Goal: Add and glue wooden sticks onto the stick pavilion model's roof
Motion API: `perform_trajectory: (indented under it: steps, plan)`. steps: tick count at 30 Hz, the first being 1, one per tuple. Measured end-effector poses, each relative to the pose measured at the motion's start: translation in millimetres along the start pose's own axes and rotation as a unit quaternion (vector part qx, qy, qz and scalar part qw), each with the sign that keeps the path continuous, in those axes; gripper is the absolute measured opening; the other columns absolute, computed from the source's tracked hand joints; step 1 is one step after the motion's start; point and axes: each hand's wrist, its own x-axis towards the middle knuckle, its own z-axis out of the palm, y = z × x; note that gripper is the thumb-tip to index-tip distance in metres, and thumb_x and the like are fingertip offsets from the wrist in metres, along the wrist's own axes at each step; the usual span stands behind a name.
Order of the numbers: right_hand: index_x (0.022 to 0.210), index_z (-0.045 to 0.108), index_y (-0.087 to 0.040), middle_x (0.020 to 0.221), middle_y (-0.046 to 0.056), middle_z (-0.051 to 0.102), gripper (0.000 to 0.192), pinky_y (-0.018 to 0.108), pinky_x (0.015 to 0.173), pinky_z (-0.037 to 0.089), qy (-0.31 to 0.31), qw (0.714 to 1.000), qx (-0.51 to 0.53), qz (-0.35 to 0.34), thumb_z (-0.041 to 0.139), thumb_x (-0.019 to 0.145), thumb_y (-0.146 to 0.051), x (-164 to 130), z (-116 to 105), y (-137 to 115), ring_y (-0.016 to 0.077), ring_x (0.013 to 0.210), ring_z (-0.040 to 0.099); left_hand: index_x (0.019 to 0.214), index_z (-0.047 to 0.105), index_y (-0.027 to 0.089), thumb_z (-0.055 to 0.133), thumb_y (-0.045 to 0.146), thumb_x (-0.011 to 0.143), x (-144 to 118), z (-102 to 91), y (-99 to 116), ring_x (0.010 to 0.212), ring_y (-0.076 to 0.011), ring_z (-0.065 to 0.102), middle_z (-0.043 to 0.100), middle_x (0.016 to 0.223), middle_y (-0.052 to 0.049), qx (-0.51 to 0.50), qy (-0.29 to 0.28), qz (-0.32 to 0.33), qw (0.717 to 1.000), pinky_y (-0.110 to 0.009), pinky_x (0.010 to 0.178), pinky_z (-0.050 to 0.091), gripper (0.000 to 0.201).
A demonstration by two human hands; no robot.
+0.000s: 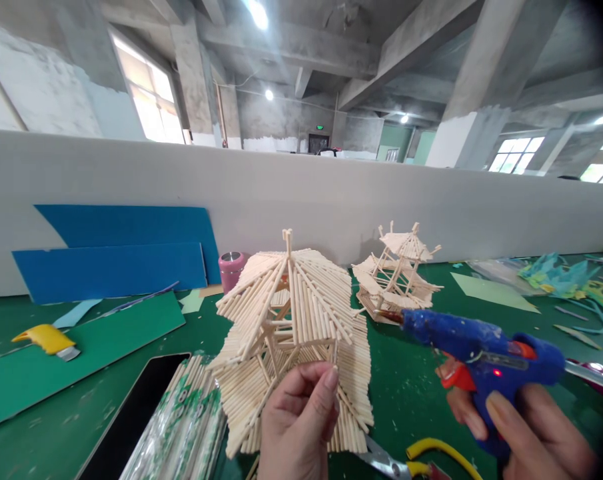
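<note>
Bare concrete beams [411, 40] overhead, ceiling lamps [258, 12] glowing, bright windows [151, 93] left and right, a long white partition [301, 193] behind the green worktop [411, 393].

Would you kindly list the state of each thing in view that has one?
Large pale wooden-stick pavilion model: upright, gripped by left hand.
Blue hot-glue gun: red light on, held by right hand.
Small stick pavilion model: standing alone.
Yellow utility knife: lying flat.
Pink cup: upright.

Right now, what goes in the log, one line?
left hand: holds stick pagoda | right hand: grips blue glue gun, nozzle near roof | surface: green table
</note>
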Motion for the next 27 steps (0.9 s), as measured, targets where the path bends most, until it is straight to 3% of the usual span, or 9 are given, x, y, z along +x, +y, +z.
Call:
perform_trajectory:
  steps: [3,7,11,16,19,20,22,24,27]
  plan:
    - [0.085,0.055,-0.023,0.056,-0.001,0.059,0.011,0.023,0.047,0.049,0.004,0.995,-0.019,0.098,0.052,0.083,-0.034,11.2,-12.1,8.2,0.0149,0.051,0.056,0.058,0.068,0.013,0.083,0.026,0.048,-0.2,0.4,0.5,0.04,-0.0018,0.041,0.05,0.044,0.004,0.003,0.002,0.003,1.0,-0.011,0.04,0.028,0.023]
    - [0.072,0.057,-0.019,0.051,-0.002,0.059,0.019,0.022,0.047,0.048,-0.005,0.97,-0.2,0.138,0.058,0.076,-0.038,20.5,-34.7,36.7,0.0146,0.048,0.057,0.061,0.068,0.013,0.082,0.025,0.049,-1.4,0.5,0.8,0.041,-0.0035,0.041,0.051,0.045,0.003,0.011,0.003,0.016,1.0,-0.012,0.039,0.027,0.022]
    - [0.084,0.065,-0.018,0.063,0.001,0.069,0.026,0.026,0.048,0.053,-0.102,0.921,-0.36,0.105,0.054,0.076,-0.04,15.9,-62.8,76.5,0.0192,0.053,0.065,0.06,0.068,0.013,0.082,0.024,0.05,-2.9,0.4,1.4,0.041,-0.0034,0.04,0.051,0.045,0.003,0.013,0.002,0.016,1.0,-0.012,0.039,0.027,0.021]
    - [0.086,0.069,-0.018,0.079,0.01,0.07,0.027,0.032,0.051,0.053,-0.058,0.884,-0.458,0.08,0.06,0.07,-0.038,3.2,-75.1,93.4,0.0238,0.06,0.066,0.062,0.07,0.013,0.081,0.024,0.051,-3.6,0.5,1.7,0.043,-0.004,0.042,0.052,0.045,0.003,0.024,-0.017,-0.013,0.999,-0.012,0.042,0.031,0.02]
    - [0.105,0.061,-0.02,0.095,0.01,0.063,0.036,0.029,0.047,0.05,-0.033,0.875,-0.48,0.051,0.057,0.075,-0.039,2.8,-49.5,63.9,0.0183,0.058,0.062,0.061,0.07,0.013,0.081,0.025,0.052,-5.0,0.9,1.1,0.042,-0.0038,0.041,0.051,0.044,0.004,0.025,-0.034,-0.035,0.998,-0.012,0.042,0.031,0.019]
    - [0.104,0.06,-0.022,0.094,0.008,0.062,0.03,0.025,0.045,0.048,-0.02,0.889,-0.456,0.019,0.054,0.079,-0.037,3.5,-35.4,48.7,0.0178,0.063,0.062,0.061,0.07,0.013,0.081,0.025,0.052,-5.7,1.0,0.9,0.042,-0.0038,0.041,0.051,0.044,0.004,0.022,-0.039,-0.046,0.998,-0.012,0.042,0.032,0.018]
    - [0.094,0.061,-0.023,0.087,0.005,0.06,0.015,0.024,0.06,0.05,-0.017,0.926,-0.368,-0.081,0.054,0.081,-0.028,5.5,-3.0,16.2,0.0159,0.072,0.061,0.06,0.07,0.014,0.081,0.024,0.052,-7.3,1.0,0.5,0.043,-0.0038,0.042,0.052,0.045,0.004,0.019,-0.049,-0.069,0.996,-0.013,0.044,0.034,0.018]
    - [0.091,0.061,-0.023,0.083,0.003,0.059,0.013,0.023,0.062,0.049,-0.072,0.939,-0.282,-0.181,0.056,0.08,-0.017,7.6,28.8,-11.6,0.0145,0.073,0.06,0.06,0.07,0.014,0.081,0.023,0.051,-8.5,0.5,-0.3,0.044,-0.004,0.043,0.053,0.046,0.004,0.02,-0.057,-0.081,0.995,-0.013,0.045,0.035,0.017]
    - [0.095,0.061,-0.021,0.079,0.002,0.057,0.021,0.022,0.06,0.048,-0.121,0.944,-0.186,-0.243,0.057,0.077,-0.01,10.9,62.7,-34.1,0.0127,0.07,0.058,0.06,0.07,0.013,0.082,0.023,0.049,-8.4,-1.0,-2.0,0.048,-0.0049,0.045,0.057,0.052,0.001,0.024,-0.067,-0.097,0.993,-0.014,0.048,0.038,0.02]
